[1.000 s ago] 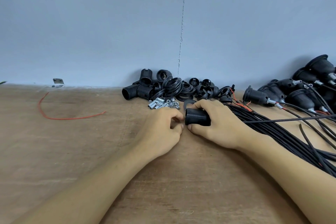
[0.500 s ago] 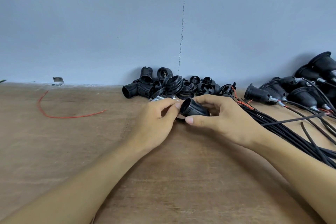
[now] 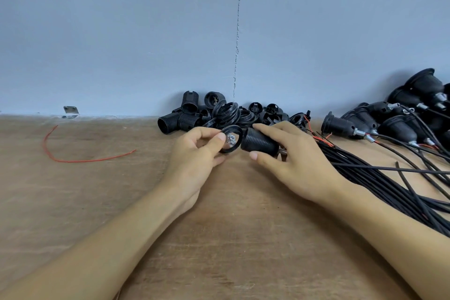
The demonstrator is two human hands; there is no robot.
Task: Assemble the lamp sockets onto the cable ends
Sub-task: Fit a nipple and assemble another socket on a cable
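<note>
Our left hand (image 3: 194,156) pinches the thin black plastic ring (image 3: 239,137). Our right hand (image 3: 294,165) grips the black ribbed plastic lamp socket (image 3: 260,145) above the wooden worktop (image 3: 243,226), ring at its mouth. We'd square the ring to the thread first, then turn lightly to avoid cross-threading.

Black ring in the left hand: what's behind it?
Small silver fittings show through the opening of the ring; the left hand and the rim cover whatever else lies there.

Socket parts (image 3: 219,114) against wall (image 3: 146,31), cables (image 3: 379,178) right, wire (image 3: 80,159) left.
</note>
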